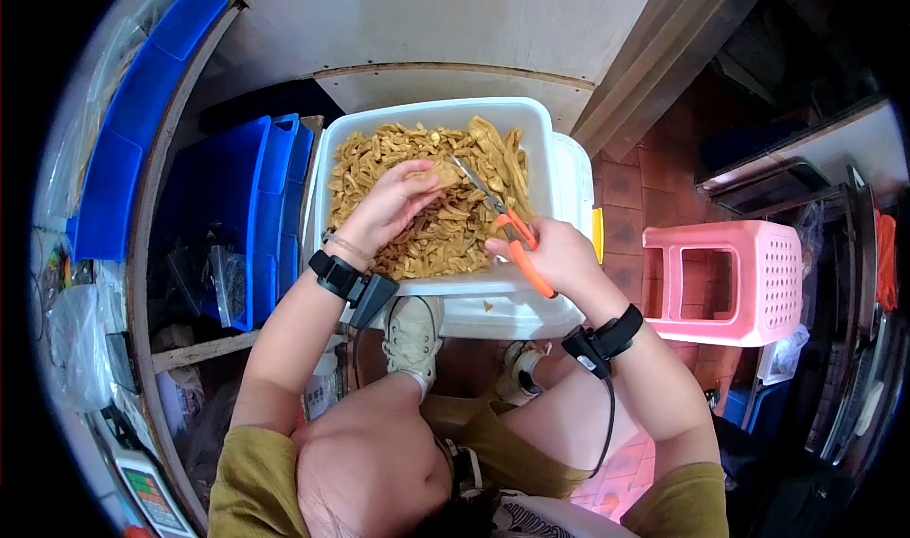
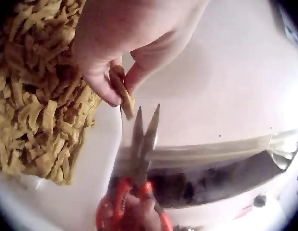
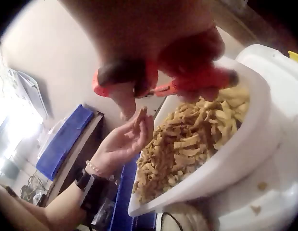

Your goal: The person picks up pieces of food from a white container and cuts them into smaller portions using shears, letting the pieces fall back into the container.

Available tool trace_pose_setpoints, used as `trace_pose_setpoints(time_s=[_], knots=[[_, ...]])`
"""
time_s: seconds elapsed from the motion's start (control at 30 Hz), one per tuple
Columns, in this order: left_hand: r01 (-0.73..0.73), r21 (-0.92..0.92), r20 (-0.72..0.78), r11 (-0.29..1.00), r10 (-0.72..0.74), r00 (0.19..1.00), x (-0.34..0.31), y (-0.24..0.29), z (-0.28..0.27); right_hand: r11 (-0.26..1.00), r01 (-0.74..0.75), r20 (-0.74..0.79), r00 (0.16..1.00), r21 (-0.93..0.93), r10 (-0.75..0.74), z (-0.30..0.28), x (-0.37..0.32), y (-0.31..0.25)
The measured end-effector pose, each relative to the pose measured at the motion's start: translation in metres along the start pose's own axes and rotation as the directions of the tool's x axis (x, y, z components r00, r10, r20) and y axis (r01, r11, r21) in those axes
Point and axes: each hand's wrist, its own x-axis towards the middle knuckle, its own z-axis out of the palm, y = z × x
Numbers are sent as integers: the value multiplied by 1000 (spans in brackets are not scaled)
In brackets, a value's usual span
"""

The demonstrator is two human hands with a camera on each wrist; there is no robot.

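My left hand (image 1: 389, 206) pinches a tan, folded strip (image 2: 123, 91) of food that looks like bean curd skin, between thumb and fingertips. My right hand (image 1: 566, 255) grips orange-handled scissors (image 1: 517, 233). In the left wrist view the scissor blades (image 2: 137, 132) stand apart, their tips just below the free end of that strip. Both hands are over a white tub (image 1: 531, 113). Short cut tan pieces (image 1: 417, 244) fill it, and longer uncut strips (image 1: 500, 154) lie at its far right side.
The tub stands on a white lid or tray (image 1: 575, 173). Blue bins (image 1: 256, 197) stand on a shelf to the left. A pink plastic stool (image 1: 773, 282) lies on its side on the red tile floor (image 1: 621, 197) at right. A pale board wall (image 1: 455, 26) rises behind.
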Motion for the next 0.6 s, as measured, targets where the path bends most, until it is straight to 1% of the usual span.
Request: trace_pose_setpoints(time_s=[0.03, 0.1, 0.13, 0.17, 0.2, 0.23, 0.3, 0.47, 0.53, 0.6], knots=[[-1, 0, -1, 1000, 1, 1000, 2, -3, -4, 1000, 1, -7, 1000, 0, -1, 2, 0, 2], [-29, -137, -40, 990, 24, 999, 5, -7, -9, 1000, 2, -11, 1000, -2, -2, 6, 2, 3], [-29, -137, -41, 990, 23, 999, 5, -7, -7, 1000, 13, 28, 1000, -17, -13, 7, 3, 3], [-49, -160, -102, 986, 33, 994, 6, -8, -5, 999, 23, 66, 998, -31, -21, 8, 4, 4], [-71, -181, -160, 981, 42, 986, 6, -9, -1, 999, 22, 66, 998, -32, -20, 9, 5, 3], [-69, -182, -158, 981, 40, 987, 8, -9, 0, 999, 17, 90, 996, -39, -14, 10, 7, 2], [-48, -144, -108, 988, 33, 994, 10, -7, 5, 999, 12, 112, 994, -45, -6, 12, 11, 3], [-83, -89, -117, 993, 72, 991, 7, -6, 21, 999, 6, 102, 995, 32, -9, 9, 20, 1], [-93, -81, -131, 992, 82, 988, 10, -5, 20, 1000, 2, 94, 996, 31, -5, 8, 24, -1], [-92, -9, -95, 996, 91, 991, 15, -2, 16, 1000, -3, 85, 996, 30, 0, 8, 28, -2]])
